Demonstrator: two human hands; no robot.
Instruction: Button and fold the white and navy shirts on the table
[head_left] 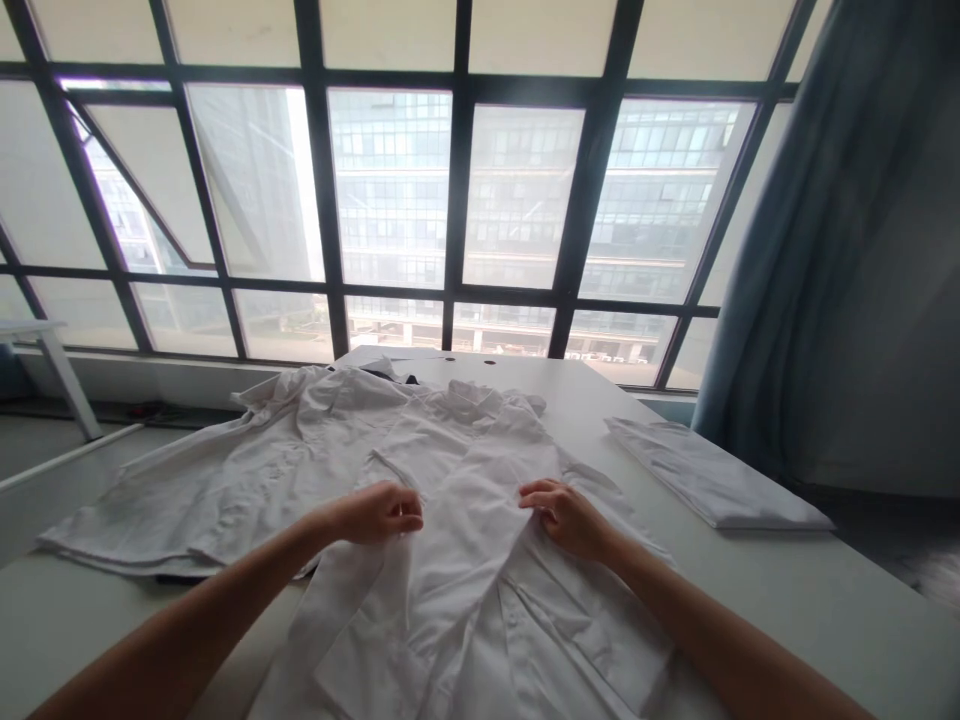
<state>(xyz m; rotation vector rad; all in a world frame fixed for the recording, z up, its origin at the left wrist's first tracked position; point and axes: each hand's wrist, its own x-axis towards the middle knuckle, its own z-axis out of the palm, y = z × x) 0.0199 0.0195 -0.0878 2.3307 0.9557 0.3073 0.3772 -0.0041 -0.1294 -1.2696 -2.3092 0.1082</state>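
A white shirt (480,500) lies spread on the table in front of me, its collar at the far end and its lower part towards me. My left hand (381,512) is closed on the cloth at the shirt's left side. On the right side my right hand (559,510) pinches a fold of the same shirt between thumb and fingers. Creases run through the cloth between and below the hands. A second white garment (217,490) lies flat to the left, partly under or against the shirt.
A folded white garment (712,472) rests on the right of the white table (810,590). Some dark item (390,376) shows behind the shirts. Beyond the table are large framed windows (390,190), with a blue-grey curtain (810,250) at the right. Another white table (64,375) stands at far left.
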